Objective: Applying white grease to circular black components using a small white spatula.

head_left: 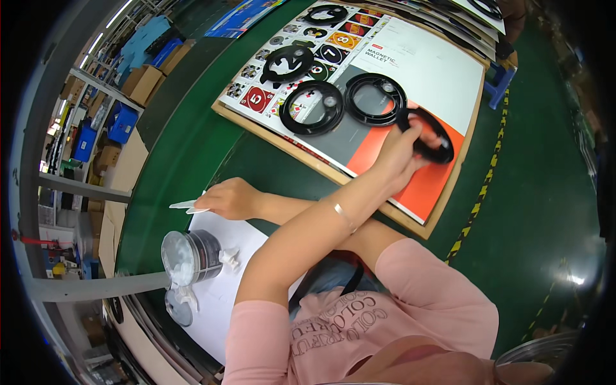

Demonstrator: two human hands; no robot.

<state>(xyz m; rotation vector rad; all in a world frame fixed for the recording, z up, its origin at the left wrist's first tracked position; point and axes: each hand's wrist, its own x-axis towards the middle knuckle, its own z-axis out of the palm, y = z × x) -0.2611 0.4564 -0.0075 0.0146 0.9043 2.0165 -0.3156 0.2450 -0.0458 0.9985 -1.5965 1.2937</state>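
Observation:
My arms are crossed. My left hand (401,151) reaches forward to the right and grips a black ring-shaped part (436,138) lying on the orange area of a printed sheet (436,70) on a wooden board (410,221). Two more black rings (314,109) (375,99) lie side by side on the same sheet, to the left of the held one. My right hand (231,199) rests on the green table (179,160) to the left and holds a small flat white tool (186,206) by the edge of a white paper (224,282).
A clear jar with white contents (189,256) stands on the white paper, a second lid-like piece (179,305) beside it. A black numeral-shaped part (287,63) lies on a card-patterned sheet. Cardboard boxes (142,83) and blue crates (122,122) fill shelves at left. A blue stool (500,80) stands beyond the board.

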